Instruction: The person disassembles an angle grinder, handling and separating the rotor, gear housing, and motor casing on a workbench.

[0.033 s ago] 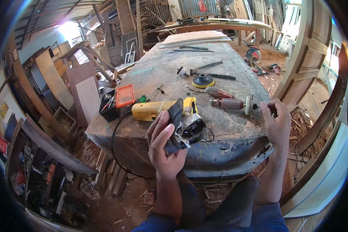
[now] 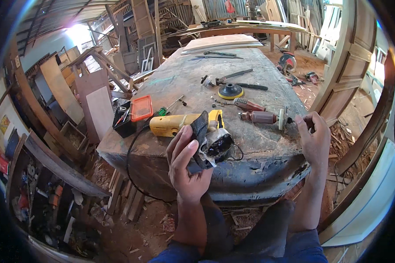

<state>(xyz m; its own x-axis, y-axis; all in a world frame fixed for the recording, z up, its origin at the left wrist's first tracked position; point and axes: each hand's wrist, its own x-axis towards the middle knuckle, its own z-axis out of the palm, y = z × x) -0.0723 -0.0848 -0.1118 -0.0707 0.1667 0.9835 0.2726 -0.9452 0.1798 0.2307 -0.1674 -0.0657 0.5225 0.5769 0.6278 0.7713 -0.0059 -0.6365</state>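
Observation:
In my left hand [image 2: 186, 168] is a metal gear housing [image 2: 218, 147] with its open side up, smeared with dark grease. A dark flap [image 2: 200, 133] stands between my fingers and the housing. Just behind lies the yellow grinder body [image 2: 169, 126], its black cord [image 2: 128, 160] hanging over the table edge. My right hand [image 2: 315, 138] is raised by the table's right edge with its fingers curled together; whatever may be between them is hidden. Beside its fingertips lies a motor armature [image 2: 263, 117], a dark red cylinder with a pale fan.
On the worn table [image 2: 162, 90] are a red-handled screwdriver [image 2: 249, 104], a yellow-rimmed backing pad [image 2: 231, 91], pliers-like long-handled tools [image 2: 245, 86], a green-handled screwdriver [image 2: 163, 111] and a black box [image 2: 123, 120] with an orange lid [image 2: 141, 107]. A wooden door frame [image 2: 351, 57] stands at right.

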